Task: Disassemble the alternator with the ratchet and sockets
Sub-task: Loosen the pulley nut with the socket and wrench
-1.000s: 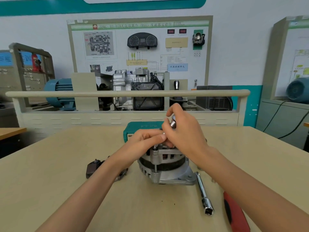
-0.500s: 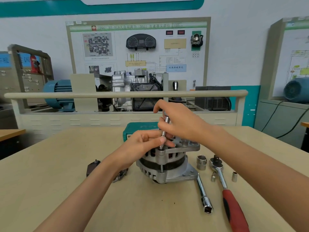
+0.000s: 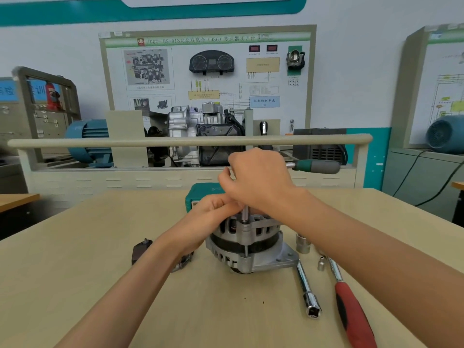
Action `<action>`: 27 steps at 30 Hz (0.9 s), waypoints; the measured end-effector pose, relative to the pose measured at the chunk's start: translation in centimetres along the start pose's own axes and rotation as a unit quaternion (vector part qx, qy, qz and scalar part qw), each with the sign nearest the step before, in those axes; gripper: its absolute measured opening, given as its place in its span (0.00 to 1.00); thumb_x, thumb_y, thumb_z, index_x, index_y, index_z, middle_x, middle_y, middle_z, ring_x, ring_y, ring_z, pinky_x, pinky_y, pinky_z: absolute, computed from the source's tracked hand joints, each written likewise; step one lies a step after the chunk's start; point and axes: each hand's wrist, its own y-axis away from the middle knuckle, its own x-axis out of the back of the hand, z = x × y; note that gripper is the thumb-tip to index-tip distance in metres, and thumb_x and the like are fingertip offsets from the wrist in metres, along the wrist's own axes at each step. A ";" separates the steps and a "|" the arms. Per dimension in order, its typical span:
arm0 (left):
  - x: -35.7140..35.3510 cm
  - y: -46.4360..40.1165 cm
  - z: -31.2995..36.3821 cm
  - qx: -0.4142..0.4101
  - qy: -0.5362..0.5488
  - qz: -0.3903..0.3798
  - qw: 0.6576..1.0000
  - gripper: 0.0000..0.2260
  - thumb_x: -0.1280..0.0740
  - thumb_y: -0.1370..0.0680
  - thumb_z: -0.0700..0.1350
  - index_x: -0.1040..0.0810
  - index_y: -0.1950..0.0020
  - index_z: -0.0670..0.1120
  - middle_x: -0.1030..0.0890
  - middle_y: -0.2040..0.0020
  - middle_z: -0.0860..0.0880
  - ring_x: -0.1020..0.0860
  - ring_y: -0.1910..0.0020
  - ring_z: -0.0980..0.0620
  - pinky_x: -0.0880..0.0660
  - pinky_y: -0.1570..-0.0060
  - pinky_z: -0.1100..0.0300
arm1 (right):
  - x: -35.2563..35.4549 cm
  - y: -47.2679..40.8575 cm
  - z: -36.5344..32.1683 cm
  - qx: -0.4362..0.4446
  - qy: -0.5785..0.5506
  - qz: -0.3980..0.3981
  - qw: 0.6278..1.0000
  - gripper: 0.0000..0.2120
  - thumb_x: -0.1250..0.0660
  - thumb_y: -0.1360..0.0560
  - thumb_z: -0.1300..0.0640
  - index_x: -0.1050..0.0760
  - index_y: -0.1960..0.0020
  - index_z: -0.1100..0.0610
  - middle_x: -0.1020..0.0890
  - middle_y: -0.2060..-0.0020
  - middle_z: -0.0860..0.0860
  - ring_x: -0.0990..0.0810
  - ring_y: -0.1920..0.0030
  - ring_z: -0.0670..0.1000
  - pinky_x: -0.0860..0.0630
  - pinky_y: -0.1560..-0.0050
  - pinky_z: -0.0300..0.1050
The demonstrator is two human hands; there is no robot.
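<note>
1. On the table, at centre, the alternator stands on its mounting face, both hands directly above it.
2. Right hand is curled round the head of a ratchet; its dark green grip juts out to the right, level, clear of the table.
3. From under that hand a thin extension runs straight down, upright, onto a bolt at the alternator's top rim.
4. Left hand is at the near-left of the housing top, fingers bent and pinching the extension just above the bolt. The exact finger contact is partly hidden by the right hand.
5. The two hands touch or nearly touch; which cannot be told.
6. Right of the alternator, on the table: a large socket upright just beside the flange; a small socket near it; a long bar with a square end lying toward the viewer; a red-handled tool lying beside the bar, its head hidden by the right forearm.
7. Left of the alternator: a dark part, and a small metal part partly hidden under the left forearm.
8. Behind the hands a green case sits on the table; its contents are out of sight.
</note>
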 end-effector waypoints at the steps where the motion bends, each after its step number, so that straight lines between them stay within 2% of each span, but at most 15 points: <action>1: 0.0 0.0 0.1 -0.002 0.002 -0.005 1.000 0.13 0.41 0.21 0.49 0.16 0.50 0.58 0.16 0.49 0.55 0.20 0.45 0.58 0.27 0.47 0.69 | -0.2 -0.1 0.2 0.004 -0.033 -0.003 0.999 0.15 0.42 0.26 0.51 0.36 0.69 0.54 0.36 0.77 0.46 0.38 0.75 0.43 0.43 0.75 0.40; 3: -0.1 0.1 0.1 -0.005 0.000 -0.005 1.000 0.13 0.41 0.21 0.49 0.16 0.49 0.57 0.16 0.48 0.54 0.20 0.44 0.57 0.27 0.46 0.67 | -0.6 -0.1 0.5 0.007 -0.134 0.001 0.991 0.17 0.39 0.27 0.54 0.39 0.73 0.52 0.35 0.79 0.46 0.36 0.76 0.44 0.41 0.72 0.42; 6: 0.0 0.0 -0.2 -0.017 -0.007 0.004 1.000 0.11 0.39 0.22 0.50 0.17 0.47 0.55 0.16 0.46 0.52 0.21 0.42 0.54 0.28 0.39 0.60 | -1.3 0.2 0.6 -0.032 -0.331 0.038 0.942 0.20 0.38 0.28 0.60 0.40 0.75 0.48 0.34 0.81 0.45 0.35 0.75 0.45 0.39 0.70 0.41; 8: 0.1 -0.1 -0.3 -0.027 -0.003 0.013 1.000 0.10 0.37 0.23 0.50 0.16 0.48 0.55 0.16 0.47 0.51 0.21 0.42 0.53 0.28 0.38 0.62 | -1.5 0.2 0.3 -0.054 -0.365 0.056 0.928 0.20 0.39 0.28 0.61 0.40 0.75 0.48 0.36 0.81 0.45 0.37 0.75 0.45 0.39 0.69 0.42; 11: 0.0 0.0 -0.3 -0.031 0.004 0.030 0.999 0.09 0.35 0.23 0.49 0.15 0.51 0.55 0.15 0.49 0.51 0.19 0.45 0.54 0.27 0.45 0.67 | -1.2 0.4 -0.2 -0.060 -0.274 0.065 0.958 0.19 0.39 0.27 0.58 0.40 0.74 0.51 0.37 0.80 0.45 0.36 0.75 0.46 0.39 0.70 0.43; 14: -0.2 -0.1 -0.4 -0.032 -0.002 0.049 0.998 0.09 0.35 0.26 0.51 0.15 0.56 0.56 0.15 0.53 0.53 0.18 0.49 0.56 0.26 0.50 0.69 | -0.6 0.8 -0.9 -0.063 -0.061 0.038 0.995 0.12 0.43 0.24 0.53 0.37 0.65 0.55 0.34 0.73 0.47 0.34 0.70 0.50 0.40 0.66 0.43; 16: -0.4 -0.1 -0.4 -0.029 -0.008 0.062 0.998 0.09 0.35 0.26 0.49 0.15 0.59 0.57 0.15 0.56 0.55 0.17 0.52 0.58 0.26 0.53 0.70 | -0.2 1.0 -1.3 -0.082 0.040 0.023 0.996 0.10 0.45 0.23 0.51 0.38 0.61 0.55 0.36 0.72 0.49 0.37 0.72 0.51 0.42 0.69 0.42; 17: -0.4 -0.2 -0.4 -0.028 -0.011 0.064 0.997 0.11 0.35 0.25 0.46 0.15 0.61 0.57 0.15 0.58 0.55 0.17 0.54 0.59 0.26 0.53 0.70 | 0.0 1.0 -1.5 -0.092 0.068 0.014 0.993 0.12 0.45 0.23 0.51 0.39 0.62 0.56 0.39 0.73 0.49 0.40 0.75 0.50 0.45 0.72 0.41; 20: -0.5 -0.2 -0.6 -0.029 -0.021 0.074 0.997 0.17 0.36 0.23 0.40 0.15 0.64 0.57 0.15 0.61 0.56 0.18 0.57 0.61 0.25 0.54 0.70 | 0.3 0.6 -1.7 -0.109 0.098 -0.005 0.989 0.18 0.45 0.23 0.55 0.43 0.70 0.57 0.40 0.76 0.49 0.43 0.77 0.48 0.49 0.75 0.39; 24: -0.6 0.0 -0.1 -0.022 -0.014 0.066 0.997 0.10 0.35 0.26 0.49 0.15 0.61 0.57 0.15 0.57 0.55 0.18 0.52 0.58 0.25 0.49 0.68 | 0.2 0.2 -1.4 -0.095 0.092 -0.015 0.991 0.18 0.46 0.22 0.53 0.41 0.70 0.56 0.37 0.76 0.49 0.40 0.77 0.48 0.47 0.75 0.39; 27: -0.3 0.1 0.2 -0.001 -0.005 0.033 0.999 0.10 0.37 0.25 0.52 0.15 0.56 0.58 0.15 0.53 0.55 0.18 0.49 0.58 0.25 0.46 0.65 | -0.3 0.1 -0.9 -0.099 0.028 -0.002 0.995 0.16 0.46 0.23 0.51 0.34 0.67 0.56 0.36 0.75 0.48 0.34 0.73 0.51 0.44 0.74 0.41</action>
